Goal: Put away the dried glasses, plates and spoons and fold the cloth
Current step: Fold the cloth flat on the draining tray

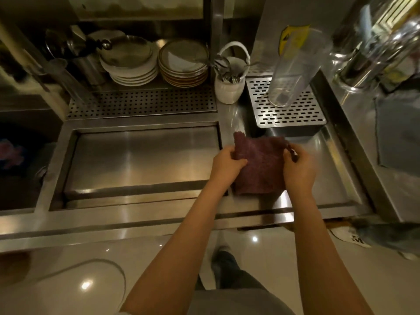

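Observation:
A maroon cloth (261, 164) hangs folded between my hands above the steel counter. My left hand (227, 164) grips its left edge and my right hand (297, 167) pinches its upper right corner. Two stacks of plates stand on the back shelf: white plates (131, 64) and brown-rimmed plates (184, 62). Beside them a white holder (228, 89) is full of spoons (223, 69). A tall clear glass (291, 71) stands upside down on the slotted drain tray (286, 110).
A recessed steel basin (141, 160) lies to the left of my hands. Behind it runs a perforated drain strip (141, 103). Metal utensils and a cup (75, 55) crowd the back left corner. Glassware (375, 42) and a grey cloth (397, 133) sit at the right.

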